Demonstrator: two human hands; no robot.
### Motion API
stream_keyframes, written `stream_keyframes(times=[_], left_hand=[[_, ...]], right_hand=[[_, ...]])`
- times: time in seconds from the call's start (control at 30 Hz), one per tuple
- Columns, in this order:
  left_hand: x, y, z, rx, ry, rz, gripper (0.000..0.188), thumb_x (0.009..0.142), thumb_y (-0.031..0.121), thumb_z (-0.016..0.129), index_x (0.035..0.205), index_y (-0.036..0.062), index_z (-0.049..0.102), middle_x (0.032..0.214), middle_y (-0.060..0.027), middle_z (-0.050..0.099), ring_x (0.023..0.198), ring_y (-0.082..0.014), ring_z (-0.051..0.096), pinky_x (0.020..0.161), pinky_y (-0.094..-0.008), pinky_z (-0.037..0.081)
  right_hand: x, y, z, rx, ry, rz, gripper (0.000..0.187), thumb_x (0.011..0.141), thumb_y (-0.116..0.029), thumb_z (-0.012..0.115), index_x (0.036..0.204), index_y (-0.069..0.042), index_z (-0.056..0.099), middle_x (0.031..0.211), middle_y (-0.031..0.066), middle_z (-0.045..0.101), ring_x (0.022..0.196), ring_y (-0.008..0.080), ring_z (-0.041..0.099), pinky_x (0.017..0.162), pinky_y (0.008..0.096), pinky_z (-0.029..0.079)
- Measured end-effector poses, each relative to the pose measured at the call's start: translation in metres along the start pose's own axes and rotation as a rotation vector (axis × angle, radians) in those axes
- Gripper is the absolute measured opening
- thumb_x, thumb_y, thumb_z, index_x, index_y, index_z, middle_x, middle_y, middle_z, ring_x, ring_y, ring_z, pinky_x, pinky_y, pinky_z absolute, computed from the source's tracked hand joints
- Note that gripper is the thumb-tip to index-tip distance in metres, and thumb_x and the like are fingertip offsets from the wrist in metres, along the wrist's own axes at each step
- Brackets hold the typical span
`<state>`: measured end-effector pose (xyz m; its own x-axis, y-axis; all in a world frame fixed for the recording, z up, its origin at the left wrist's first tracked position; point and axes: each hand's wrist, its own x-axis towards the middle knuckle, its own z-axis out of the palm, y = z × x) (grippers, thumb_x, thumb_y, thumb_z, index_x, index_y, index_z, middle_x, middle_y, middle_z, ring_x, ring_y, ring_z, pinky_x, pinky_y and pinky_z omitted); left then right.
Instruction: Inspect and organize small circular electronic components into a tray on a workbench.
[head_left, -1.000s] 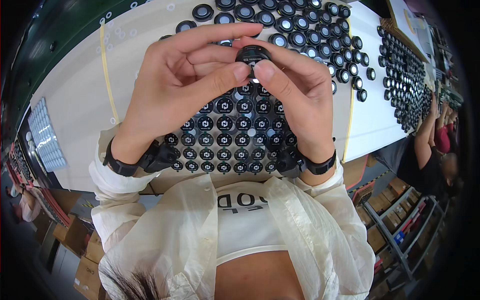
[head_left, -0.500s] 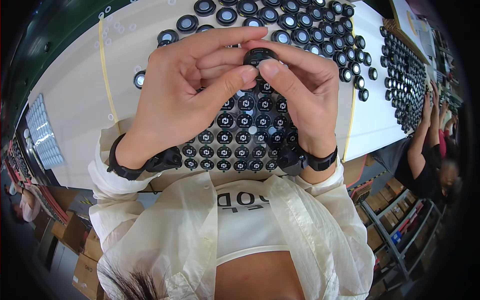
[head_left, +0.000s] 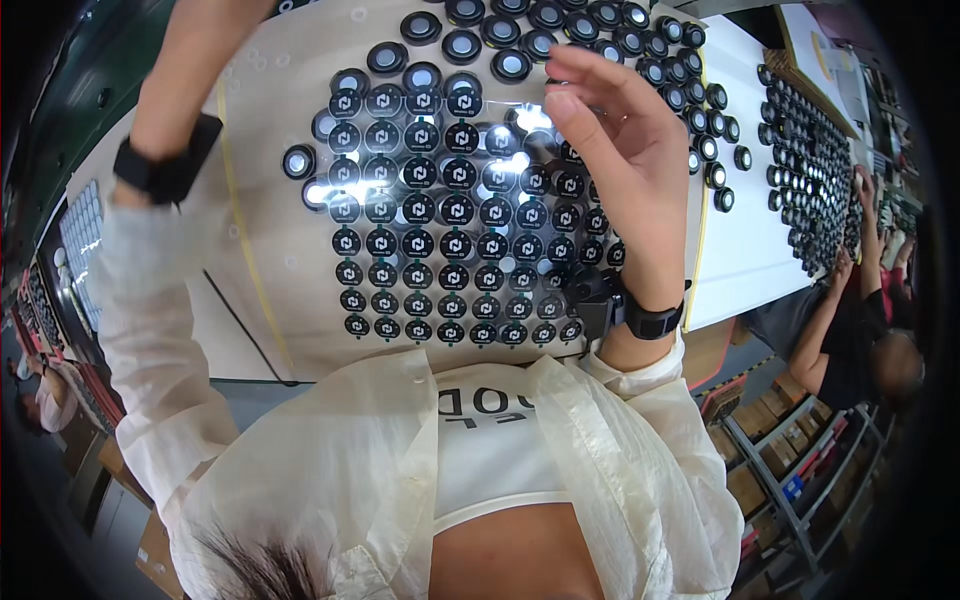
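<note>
On the bench [head_left: 275, 110], round black marked pieces [head_left: 421, 209] stand in rows, with pale-centred black discs [head_left: 461, 45] beyond. Right hand [head_left: 637, 150]: half-open above the discs, fingers curled, any hold indeterminable. Left hand [head_left: 222, 25]: cut by the upper edge, fingers hidden, grip indeterminable.

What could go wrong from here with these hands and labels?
The right wrist's black device overlaps the clear label sheet in view, so it might snag it. The right hand appears close to black pucks and could knock them. The left hand is cut off by the picture's top edge, so a slip there could go unseen.
</note>
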<state>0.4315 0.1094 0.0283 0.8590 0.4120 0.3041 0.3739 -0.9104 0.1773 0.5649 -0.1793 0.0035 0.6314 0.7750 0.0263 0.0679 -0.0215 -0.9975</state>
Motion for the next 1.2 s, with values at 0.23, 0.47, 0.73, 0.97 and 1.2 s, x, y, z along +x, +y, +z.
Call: stream_keyframes(times=[0.23,0.47,0.73,0.97,1.2], left_hand=[[0.007,0.001,0.036,0.240,-0.066,0.106,0.023,0.083,0.010,0.067,0.106,0.0051,0.068,0.098,-0.0146,0.069,0.094,-0.0350,0.066,0.081,-0.0429,0.053],[0.022,0.049,0.036,-0.325,-0.307,0.523,0.039,0.087,0.007,0.060,0.126,0.0013,0.059,0.117,-0.0179,0.065,0.114,-0.0344,0.058,0.099,-0.0411,0.047],[0.003,0.043,0.034,-0.256,-0.192,0.372,0.037,0.088,0.006,0.060,0.125,0.0034,0.059,0.105,-0.0151,0.065,0.102,-0.0333,0.059,0.091,-0.0421,0.048],[-0.044,0.063,0.017,-0.287,-0.285,0.379,0.045,0.080,-0.007,0.062,0.118,0.0167,0.072,0.116,-0.0122,0.052,0.101,-0.0308,0.058,0.089,-0.0369,0.048],[-0.065,0.071,0.020,-0.125,-0.258,0.388,0.050,0.076,-0.007,0.059,0.118,0.0170,0.073,0.119,-0.0100,0.055,0.106,-0.0282,0.059,0.091,-0.0378,0.047]], right_hand=[[-0.009,-0.004,-0.025,-0.233,0.001,0.050,0.026,0.088,-0.007,0.071,0.113,-0.001,0.071,0.107,0.0086,0.070,0.092,0.0141,0.067,0.084,0.0274,0.053],[-0.005,-0.008,-0.033,-0.655,-0.154,-0.079,0.022,0.084,-0.005,0.073,0.106,-0.002,0.071,0.090,0.0111,0.067,0.082,0.0208,0.067,0.077,0.0313,0.053],[0.011,-0.006,-0.009,-0.800,-0.372,-0.085,0.026,0.082,-0.004,0.075,0.107,-0.003,0.069,0.093,0.0093,0.066,0.085,0.0204,0.065,0.076,0.0300,0.052],[0.039,0.012,0.011,-0.763,-0.395,-0.263,0.023,0.083,-0.007,0.075,0.104,0.000,0.068,0.093,0.0103,0.066,0.082,0.0207,0.066,0.074,0.0310,0.055],[0.055,0.012,0.020,-0.772,-0.471,-0.159,0.015,0.081,-0.006,0.075,0.091,0.002,0.069,0.076,0.0087,0.065,0.068,0.0169,0.063,0.067,0.0283,0.052]])
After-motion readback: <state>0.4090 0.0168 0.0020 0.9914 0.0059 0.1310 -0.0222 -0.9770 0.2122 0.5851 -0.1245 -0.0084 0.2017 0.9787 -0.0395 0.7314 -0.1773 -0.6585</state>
